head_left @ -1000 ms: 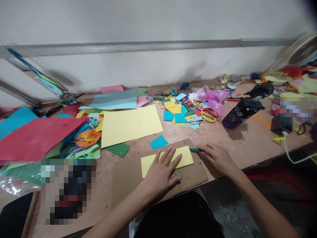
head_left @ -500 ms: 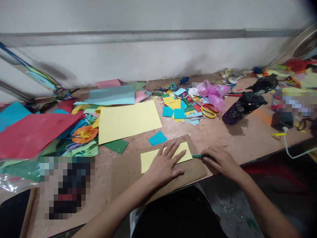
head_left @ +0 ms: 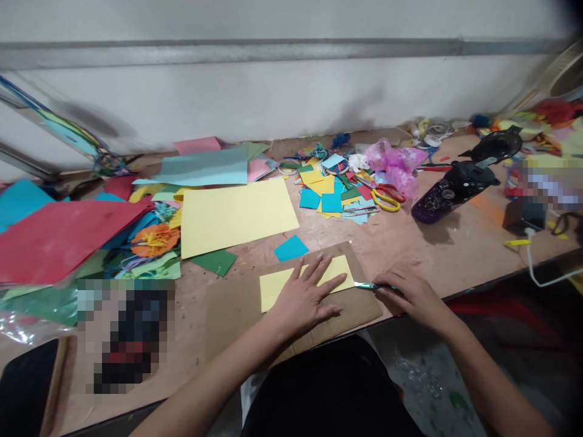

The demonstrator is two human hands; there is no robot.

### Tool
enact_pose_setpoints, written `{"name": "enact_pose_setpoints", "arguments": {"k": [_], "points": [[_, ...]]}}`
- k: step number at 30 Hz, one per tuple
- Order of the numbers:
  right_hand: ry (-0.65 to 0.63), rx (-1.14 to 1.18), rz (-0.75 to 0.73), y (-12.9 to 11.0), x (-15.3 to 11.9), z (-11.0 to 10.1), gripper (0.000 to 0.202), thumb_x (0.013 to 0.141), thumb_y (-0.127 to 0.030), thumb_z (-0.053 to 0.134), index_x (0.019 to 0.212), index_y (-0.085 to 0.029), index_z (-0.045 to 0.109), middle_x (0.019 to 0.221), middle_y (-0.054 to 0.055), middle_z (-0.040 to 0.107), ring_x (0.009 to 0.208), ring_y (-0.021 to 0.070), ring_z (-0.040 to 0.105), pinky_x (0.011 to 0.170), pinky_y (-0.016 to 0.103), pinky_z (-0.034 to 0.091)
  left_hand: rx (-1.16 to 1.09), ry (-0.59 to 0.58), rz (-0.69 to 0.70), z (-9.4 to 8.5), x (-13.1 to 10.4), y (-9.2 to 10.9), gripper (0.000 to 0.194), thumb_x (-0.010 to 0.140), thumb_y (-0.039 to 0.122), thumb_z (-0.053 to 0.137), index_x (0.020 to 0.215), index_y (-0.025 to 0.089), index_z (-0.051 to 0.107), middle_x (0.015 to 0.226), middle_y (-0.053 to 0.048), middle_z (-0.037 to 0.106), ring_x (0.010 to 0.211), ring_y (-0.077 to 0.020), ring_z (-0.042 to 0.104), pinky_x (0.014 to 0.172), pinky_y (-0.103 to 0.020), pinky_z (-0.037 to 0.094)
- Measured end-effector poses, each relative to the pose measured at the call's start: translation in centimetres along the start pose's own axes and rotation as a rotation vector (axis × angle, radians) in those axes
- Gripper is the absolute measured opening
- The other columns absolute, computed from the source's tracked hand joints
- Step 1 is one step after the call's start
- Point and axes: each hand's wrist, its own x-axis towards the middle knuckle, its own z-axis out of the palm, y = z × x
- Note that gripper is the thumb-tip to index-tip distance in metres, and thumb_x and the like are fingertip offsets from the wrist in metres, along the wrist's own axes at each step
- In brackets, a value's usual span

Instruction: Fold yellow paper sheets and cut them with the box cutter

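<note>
Pinching the green-handled craft knife (head_left: 367, 285) in my right hand (head_left: 413, 292), I have brought its blade from the far right corner of the yellow paper strip (head_left: 337, 274) down to the near right one, which I judge puts the tip beside the strip's near edge. My left hand (head_left: 301, 301) lies flat with fingers spread, pressing the strip onto the brown cardboard (head_left: 239, 325) in front of me. That hand covers the strip's middle, so it stands in the way of a blade crossing there. Just beyond the cardboard sits a blue paper piece (head_left: 291, 248), with the large yellow sheet (head_left: 239, 215) further off. The scissors (head_left: 387, 202) and dark bottle (head_left: 449, 191) stay well apart from both hands.
</note>
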Motion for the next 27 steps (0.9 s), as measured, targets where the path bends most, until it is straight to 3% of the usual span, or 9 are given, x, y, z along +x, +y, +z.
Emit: {"name": "enact_pose_setpoints", "arguments": {"k": [27], "points": [[0.0,0.103,0.06,-1.1,-0.3,0.8,0.023,0.107,-0.035,0.05,0.112,-0.025,0.07,0.101,0.007,0.072,0.095,0.0232,0.068,0.081,0.034,0.054,0.004,0.031,0.006,0.2,-0.1,0.0,0.075,0.097,0.08,0.04,0.161,0.04,0.04,0.174,-0.01,0.023,0.161,-0.034,0.022,0.128,-0.061,0.017]]}}
